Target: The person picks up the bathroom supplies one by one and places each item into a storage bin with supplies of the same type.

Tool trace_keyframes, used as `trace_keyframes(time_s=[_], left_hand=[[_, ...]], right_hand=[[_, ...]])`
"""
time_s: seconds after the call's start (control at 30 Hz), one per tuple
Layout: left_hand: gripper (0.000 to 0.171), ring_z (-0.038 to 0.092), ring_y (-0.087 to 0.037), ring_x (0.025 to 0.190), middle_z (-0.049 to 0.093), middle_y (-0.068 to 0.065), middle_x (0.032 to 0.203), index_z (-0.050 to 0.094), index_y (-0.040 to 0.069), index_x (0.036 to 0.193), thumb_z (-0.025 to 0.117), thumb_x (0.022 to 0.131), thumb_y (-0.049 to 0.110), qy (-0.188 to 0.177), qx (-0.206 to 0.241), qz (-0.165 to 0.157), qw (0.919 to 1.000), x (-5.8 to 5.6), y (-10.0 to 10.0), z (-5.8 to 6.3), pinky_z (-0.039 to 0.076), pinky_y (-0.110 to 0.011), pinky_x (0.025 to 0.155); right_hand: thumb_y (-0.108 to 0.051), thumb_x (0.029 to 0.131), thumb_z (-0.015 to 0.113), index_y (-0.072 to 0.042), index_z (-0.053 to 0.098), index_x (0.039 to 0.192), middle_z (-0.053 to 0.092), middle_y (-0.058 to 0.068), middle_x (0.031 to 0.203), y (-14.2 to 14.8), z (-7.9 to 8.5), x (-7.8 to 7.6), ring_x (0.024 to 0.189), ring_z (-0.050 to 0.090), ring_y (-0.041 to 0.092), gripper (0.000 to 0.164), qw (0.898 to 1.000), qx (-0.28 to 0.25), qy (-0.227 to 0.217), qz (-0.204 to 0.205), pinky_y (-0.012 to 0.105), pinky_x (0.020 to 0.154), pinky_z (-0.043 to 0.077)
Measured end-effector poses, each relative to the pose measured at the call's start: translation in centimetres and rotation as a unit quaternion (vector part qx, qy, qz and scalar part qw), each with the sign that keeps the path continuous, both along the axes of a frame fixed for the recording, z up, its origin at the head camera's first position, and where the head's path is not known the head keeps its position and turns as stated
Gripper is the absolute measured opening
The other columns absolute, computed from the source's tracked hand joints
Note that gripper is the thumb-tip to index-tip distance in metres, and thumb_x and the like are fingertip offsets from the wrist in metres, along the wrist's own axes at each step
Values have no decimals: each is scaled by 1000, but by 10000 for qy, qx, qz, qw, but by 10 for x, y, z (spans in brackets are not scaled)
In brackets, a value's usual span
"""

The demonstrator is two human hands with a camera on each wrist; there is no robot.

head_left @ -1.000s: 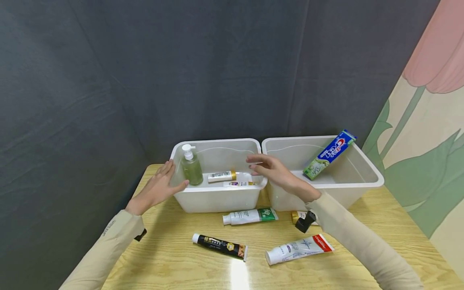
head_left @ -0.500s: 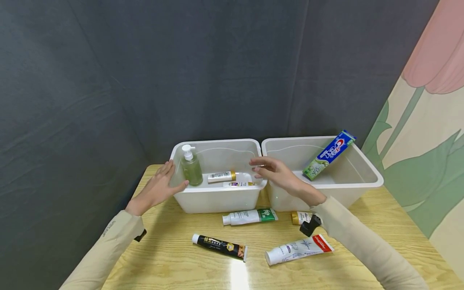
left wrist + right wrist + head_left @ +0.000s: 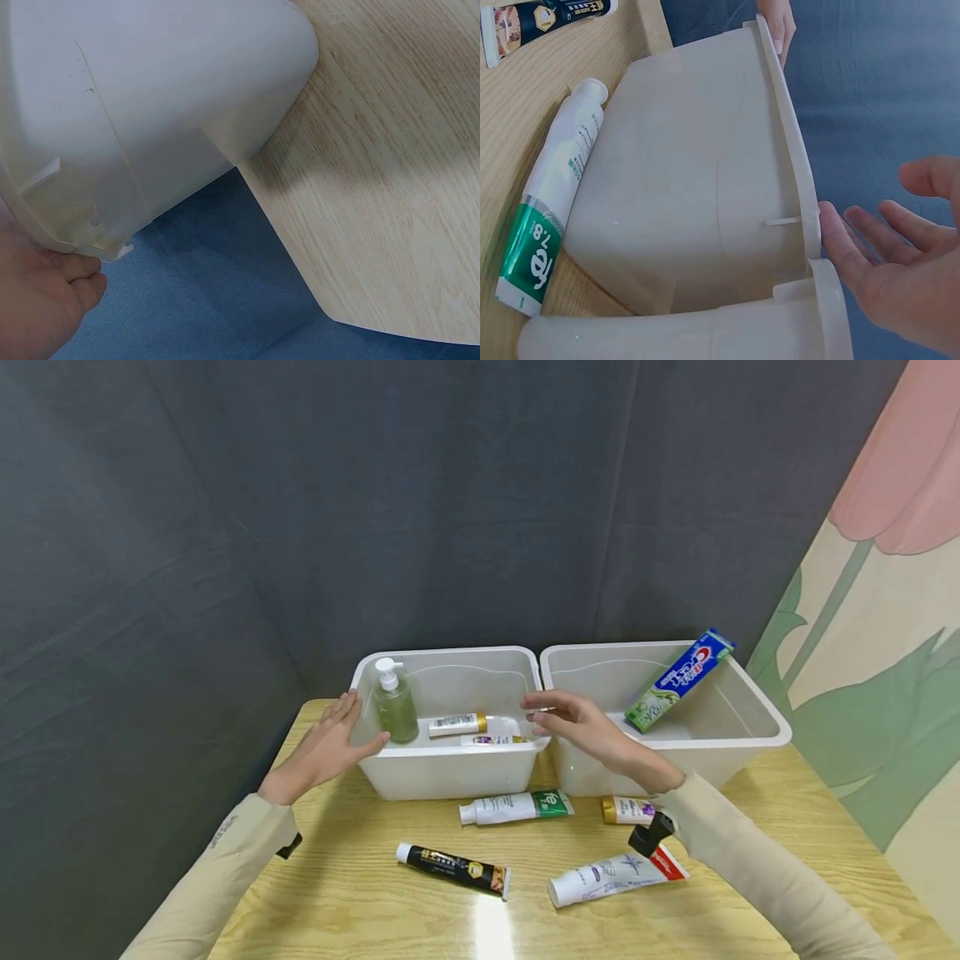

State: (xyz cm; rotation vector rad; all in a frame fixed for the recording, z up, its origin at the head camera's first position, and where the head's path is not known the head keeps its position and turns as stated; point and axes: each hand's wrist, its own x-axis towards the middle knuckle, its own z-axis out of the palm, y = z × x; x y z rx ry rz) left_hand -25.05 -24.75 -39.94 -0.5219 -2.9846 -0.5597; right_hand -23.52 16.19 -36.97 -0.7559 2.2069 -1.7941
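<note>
My left hand [image 3: 324, 750] rests on the left rim of the left white bin [image 3: 457, 777], its fingers fairly straight and its thumb at the front rim. Beside that bin's right rim is my right hand [image 3: 581, 731], fingers loosely bent and holding nothing. In the right wrist view its fingertips [image 3: 831, 225] lie close to the rim; contact is hard to tell. Inside the left bin stand a green pump bottle [image 3: 397, 714] and, lying down, a white tube with a gold cap [image 3: 453, 725] and another tube [image 3: 491, 740], partly hidden by the front wall.
The right white bin [image 3: 750, 745] holds a leaning Crest toothpaste box [image 3: 681, 679]. On the table [image 3: 360, 918] lie a green-and-white toothpaste tube [image 3: 510, 808], a black tube [image 3: 453, 868], a Colgate tube [image 3: 615, 877] and a gold-capped tube [image 3: 626, 810]. A dark curtain [image 3: 450, 510] hangs behind.
My right hand has shifted slightly to the right, uncovering more of the gold-capped tube on the table. The left hand stays on the rim.
</note>
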Motion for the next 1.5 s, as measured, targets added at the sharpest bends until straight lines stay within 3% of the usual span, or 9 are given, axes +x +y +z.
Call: trace_keyframes(time_s=[0.4, 0.77, 1.07, 1.23, 1.37, 1.5], left_hand=[[98, 10, -43, 147, 13, -26, 160, 24, -10, 151, 50, 93, 65, -26, -11, -2, 10000, 0, -1, -2, 19, -58, 114], [98, 11, -43, 147, 13, -27, 160, 24, -10, 151, 51, 93, 64, -27, -26, 16, 10000, -1, -2, -2, 19, -58, 114], [98, 10, -42, 147, 13, -27, 160, 24, -11, 151, 51, 94, 64, -29, -11, 3, 10000, 0, -1, -1, 18, -57, 115], [98, 10, -42, 147, 13, -27, 160, 24, -11, 151, 51, 94, 64, -34, -27, -6, 10000, -1, 0, 0, 17, -56, 115], [98, 10, -42, 147, 13, -27, 160, 24, -11, 151, 50, 94, 64, -43, -56, -3, 10000, -1, 0, 0, 17, -56, 115], [98, 10, -42, 147, 13, -27, 160, 24, -11, 151, 50, 94, 64, -45, -77, 9, 10000, -1, -1, 0, 17, -57, 115]], right_hand=[[-6, 101, 55, 9, 50, 138, 54, 23, 137, 7, 0, 6, 121, 56, 38, 39, 9997, 118, 213, 22, 36, 94, 51], [-4, 103, 50, 11, 46, 140, 52, 25, 139, 18, -1, 12, 120, 54, 44, 40, 9998, 98, 70, 179, 34, 95, 50], [-5, 103, 50, 10, 45, 141, 47, 33, 140, 26, -2, 16, 117, 59, 39, 41, 9998, 33, -74, 197, 50, 98, 46], [-5, 104, 49, 9, 47, 140, 48, 31, 139, 31, -3, 18, 116, 59, 40, 38, 9998, 15, -35, 216, 50, 97, 46], [-6, 104, 49, 11, 46, 139, 49, 31, 138, 35, -4, 20, 112, 64, 30, 39, 9996, -44, 17, 277, 46, 95, 49], [-4, 104, 48, 15, 44, 139, 48, 34, 137, 39, -6, 20, 107, 67, 21, 40, 9990, -153, 35, 412, 50, 95, 47]])
